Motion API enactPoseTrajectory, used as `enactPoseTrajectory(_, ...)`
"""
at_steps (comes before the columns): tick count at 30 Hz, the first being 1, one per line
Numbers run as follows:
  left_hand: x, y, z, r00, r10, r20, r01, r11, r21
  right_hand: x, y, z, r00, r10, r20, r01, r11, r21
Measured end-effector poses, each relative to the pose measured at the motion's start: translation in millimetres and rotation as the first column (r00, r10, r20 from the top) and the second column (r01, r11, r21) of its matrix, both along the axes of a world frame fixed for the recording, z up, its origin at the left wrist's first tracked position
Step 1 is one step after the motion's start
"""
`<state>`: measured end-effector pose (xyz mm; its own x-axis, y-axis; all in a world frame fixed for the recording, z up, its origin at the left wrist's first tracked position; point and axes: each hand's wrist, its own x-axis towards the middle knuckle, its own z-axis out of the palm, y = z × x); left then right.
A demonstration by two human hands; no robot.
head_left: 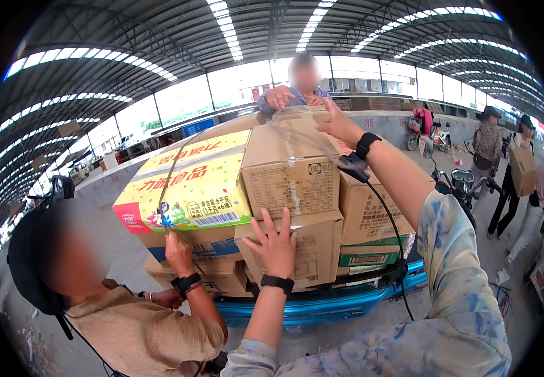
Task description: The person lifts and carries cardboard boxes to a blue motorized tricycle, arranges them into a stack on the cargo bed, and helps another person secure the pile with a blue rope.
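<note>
My left hand [274, 246] lies with fingers spread against the front of a lower brown cardboard box [315, 251]. Above it sits another brown taped carton [292, 182]. My right hand [341, 124] reaches to the top of the stack, thumb and forefinger apart, beside a carton [306, 114] and a loop of clear strap [322, 139]. A yellow printed carton [206, 179] lies on the left of the stack. A co-worker's hand [179, 252] grips a dark cord [170, 169] running over it. A black cable [382, 201] hangs down from near my right forearm.
The boxes rest on a blue vehicle [310, 308]. A person [300, 85] stands behind the stack, hands on top. Another person [146, 314] works close at my left. Motorcycle handlebars [464, 179] stand at right; farther off, someone carries a carton [523, 171]. A low concrete wall [379, 129] runs behind.
</note>
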<state>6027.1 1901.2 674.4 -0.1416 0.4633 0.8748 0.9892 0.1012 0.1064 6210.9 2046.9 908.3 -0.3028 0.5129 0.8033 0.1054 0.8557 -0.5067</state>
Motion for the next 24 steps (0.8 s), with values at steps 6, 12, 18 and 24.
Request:
enactPoseTrajectory(6,-6.3,-5.3,2.7,0.999,-0.026,0.023,0.026,0.999,-0.027,-29.8,-40.5,-5.1,0.881,0.028,0.472,-0.143,0.967,0.21)
enactPoseTrajectory(12,-4.2,-9.7,4.1,0.998,-0.054,0.034,0.055,0.998,-0.02,-35.2,-124.4,-65.2,0.847,-0.389,0.362,0.269,0.901,0.339)
enactPoseTrajectory(18,-8.9,-0.1,-1.5,0.998,-0.066,0.024,0.067,0.997,-0.043,-21.6,-179.1,-133.3,0.923,0.385,0.005,-0.324,0.783,-0.53)
enactPoseTrajectory(24,-17.9,14.5,-7.4,0.993,0.077,-0.093,-0.073,0.996,0.044,-71.1,-275.8,-208.6,0.868,0.369,-0.331,-0.495,0.691,-0.526)
